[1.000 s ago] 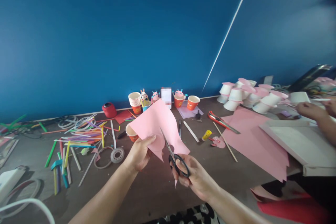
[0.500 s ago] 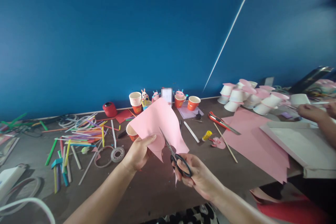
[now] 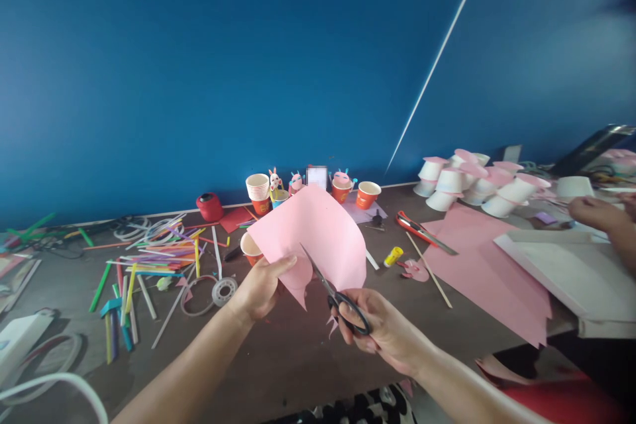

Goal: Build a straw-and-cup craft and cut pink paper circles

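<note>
My left hand [image 3: 263, 286] pinches a sheet of pink paper [image 3: 318, 228] near its lower left, thumb on top. The sheet is held above the table, curved, with a cut running into it from the lower edge. In my right hand [image 3: 370, 324] is a pair of scissors [image 3: 342, 305] with black handles, fingers through the loops. Its blades lie in the cut, pointing up and left beside a rounded part of the paper next to my left thumb. A paper cup [image 3: 251, 248] stands partly hidden behind the sheet's left edge.
Colourful straws [image 3: 159, 255] and a tape roll [image 3: 224, 291] lie on the left. To the right are a glue stick [image 3: 393, 256], a utility knife [image 3: 422, 232], pink sheets [image 3: 487, 265], white cups [image 3: 450, 185] and a white box [image 3: 561, 271]. Another person's hand [image 3: 591, 212] is at the far right.
The pink sheet's right side has swung out and spread rightward, now covering part of the white strip behind it. My right hand and the scissors have shifted slightly right and down.
</note>
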The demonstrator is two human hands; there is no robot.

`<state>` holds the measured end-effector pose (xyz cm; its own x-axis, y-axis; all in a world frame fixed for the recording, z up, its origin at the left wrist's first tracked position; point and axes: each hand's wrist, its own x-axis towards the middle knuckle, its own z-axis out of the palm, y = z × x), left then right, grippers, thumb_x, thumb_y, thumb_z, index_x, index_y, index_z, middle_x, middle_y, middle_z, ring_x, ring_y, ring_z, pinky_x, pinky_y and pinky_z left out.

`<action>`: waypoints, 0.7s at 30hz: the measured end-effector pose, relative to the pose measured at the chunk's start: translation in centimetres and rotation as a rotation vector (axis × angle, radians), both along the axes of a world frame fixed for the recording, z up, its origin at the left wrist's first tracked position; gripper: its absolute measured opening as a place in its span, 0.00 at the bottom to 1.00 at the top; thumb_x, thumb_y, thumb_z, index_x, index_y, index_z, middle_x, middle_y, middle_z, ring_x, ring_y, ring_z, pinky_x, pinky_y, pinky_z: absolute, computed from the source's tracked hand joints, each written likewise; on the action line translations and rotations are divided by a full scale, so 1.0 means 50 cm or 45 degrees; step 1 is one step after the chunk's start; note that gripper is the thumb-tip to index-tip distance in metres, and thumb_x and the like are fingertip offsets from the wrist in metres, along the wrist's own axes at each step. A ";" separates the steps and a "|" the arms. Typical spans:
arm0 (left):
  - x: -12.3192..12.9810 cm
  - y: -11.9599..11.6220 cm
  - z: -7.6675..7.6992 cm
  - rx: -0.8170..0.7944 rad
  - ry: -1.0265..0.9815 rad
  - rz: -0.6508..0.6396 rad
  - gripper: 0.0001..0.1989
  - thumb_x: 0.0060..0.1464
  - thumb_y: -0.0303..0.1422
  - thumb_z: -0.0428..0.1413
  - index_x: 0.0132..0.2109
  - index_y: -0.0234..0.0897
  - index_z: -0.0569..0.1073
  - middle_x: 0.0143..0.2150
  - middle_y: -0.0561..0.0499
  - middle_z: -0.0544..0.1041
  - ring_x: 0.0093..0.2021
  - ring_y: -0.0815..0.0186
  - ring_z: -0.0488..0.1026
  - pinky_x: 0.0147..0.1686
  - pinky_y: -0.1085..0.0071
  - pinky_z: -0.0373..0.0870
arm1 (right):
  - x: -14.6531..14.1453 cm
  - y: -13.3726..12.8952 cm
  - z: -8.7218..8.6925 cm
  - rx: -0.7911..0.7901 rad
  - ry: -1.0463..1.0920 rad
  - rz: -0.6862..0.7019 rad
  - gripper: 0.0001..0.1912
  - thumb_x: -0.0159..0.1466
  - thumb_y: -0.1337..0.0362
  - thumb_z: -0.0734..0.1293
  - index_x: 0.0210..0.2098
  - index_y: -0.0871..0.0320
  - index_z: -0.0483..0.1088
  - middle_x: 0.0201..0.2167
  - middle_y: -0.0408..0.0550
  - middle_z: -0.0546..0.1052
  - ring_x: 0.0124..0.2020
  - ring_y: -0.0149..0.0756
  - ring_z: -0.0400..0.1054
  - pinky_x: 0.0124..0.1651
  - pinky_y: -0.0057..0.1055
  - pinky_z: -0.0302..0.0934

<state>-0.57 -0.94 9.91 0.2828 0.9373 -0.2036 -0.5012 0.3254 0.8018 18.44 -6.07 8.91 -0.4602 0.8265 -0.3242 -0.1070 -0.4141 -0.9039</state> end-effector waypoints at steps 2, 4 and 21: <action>-0.001 0.001 0.002 0.014 0.010 -0.010 0.19 0.45 0.29 0.57 0.47 0.31 0.70 0.40 0.43 0.76 0.38 0.57 0.73 0.38 0.65 0.69 | 0.003 0.001 -0.001 0.005 -0.012 0.013 0.18 0.55 0.52 0.65 0.28 0.63 0.63 0.17 0.41 0.68 0.10 0.16 0.45 0.13 0.21 0.35; -0.002 0.002 0.003 0.026 0.031 -0.017 0.20 0.46 0.30 0.57 0.48 0.31 0.69 0.41 0.43 0.76 0.40 0.58 0.73 0.40 0.65 0.67 | 0.006 0.002 -0.001 0.006 -0.019 0.025 0.18 0.56 0.52 0.65 0.29 0.63 0.63 0.17 0.41 0.68 0.10 0.16 0.44 0.13 0.21 0.35; -0.015 0.004 0.008 0.118 0.117 -0.153 0.16 0.48 0.31 0.56 0.45 0.30 0.71 0.43 0.43 0.75 0.44 0.58 0.70 0.47 0.63 0.62 | 0.022 0.008 0.003 -0.009 -0.016 0.095 0.16 0.56 0.55 0.65 0.30 0.64 0.62 0.15 0.40 0.68 0.09 0.15 0.44 0.11 0.19 0.33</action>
<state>-1.32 -0.74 10.29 0.3784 0.9138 -0.1477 -0.3864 0.3009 0.8718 19.54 -5.66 9.06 -0.5164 0.7878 -0.3357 -0.0646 -0.4268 -0.9020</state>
